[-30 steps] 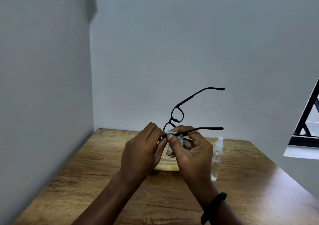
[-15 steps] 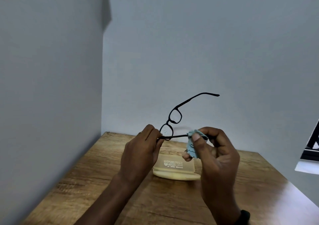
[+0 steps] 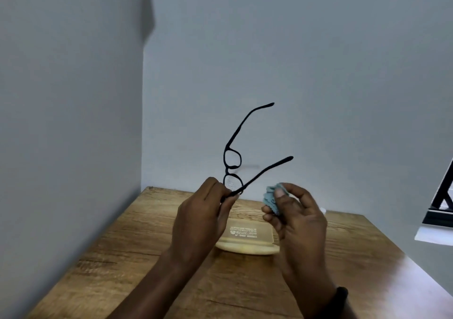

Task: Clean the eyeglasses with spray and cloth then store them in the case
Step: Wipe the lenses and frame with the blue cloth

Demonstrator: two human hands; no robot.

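**While the Case Waits, Glasses Are Held Up for Wiping**

As the cleaning stands unfinished, a person holds a pair of black eyeglasses (image 3: 232, 158) in the air above the far edge of a wooden table (image 3: 147, 245). The temples are spread open and point up and to the right. The left hand (image 3: 201, 215) pinches the frame at the corner where the lower temple meets the lens rim, thumb and fingers closed on it. The right hand (image 3: 299, 220) grips a small blue cloth (image 3: 270, 200), bunched between thumb and fingertips. The cloth is near the glasses but clear of them.

Pale speckling shows on the lower lens. It may be spray not yet wiped off, which would suggest the spraying is done and the wiping is only partly so. The upper lens looks clear, though at this size that cannot be confirmed.

A cream-coloured case (image 3: 247, 239) with printed lettering lies on the table below the hands, toward the far edge and about midway along it. Whether its lid is open or shut cannot be told from this angle. The glasses are well above it, so folding the temples and storing them remain to be done.

No spray bottle is plainly in view. A pale sliver past the right hand's knuckles is too small to identify. A dark wristband (image 3: 339, 296) circles the right wrist.
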